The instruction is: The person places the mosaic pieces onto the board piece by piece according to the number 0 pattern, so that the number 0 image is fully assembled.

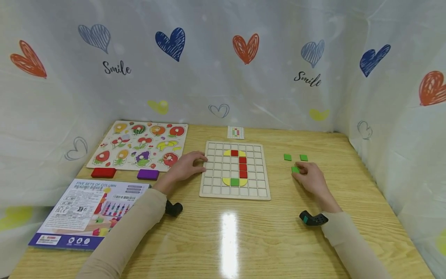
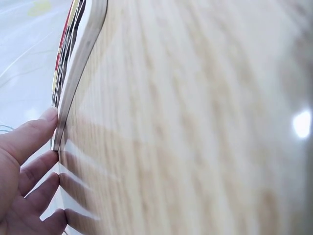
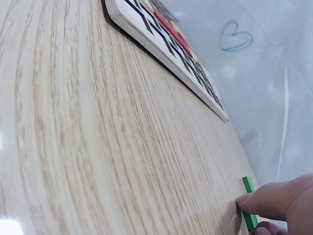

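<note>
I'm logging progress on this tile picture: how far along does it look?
Placed on the grid board: a red column, yellow curved pieces and one green tile. In hand: the right hand pinches a loose green tile while the left hand steadies the board's edge. Left: two green tiles on the table.

Left of the square wooden grid board (image 1: 235,170) lies the flat wooden fruit puzzle (image 1: 139,146); three small green square tiles (image 1: 295,161) lie right of it.

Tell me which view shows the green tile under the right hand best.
The right wrist view: the green tile shows edge-on against the fingertips. The head view shows it small, partly covered. The left wrist view misses it.
</note>
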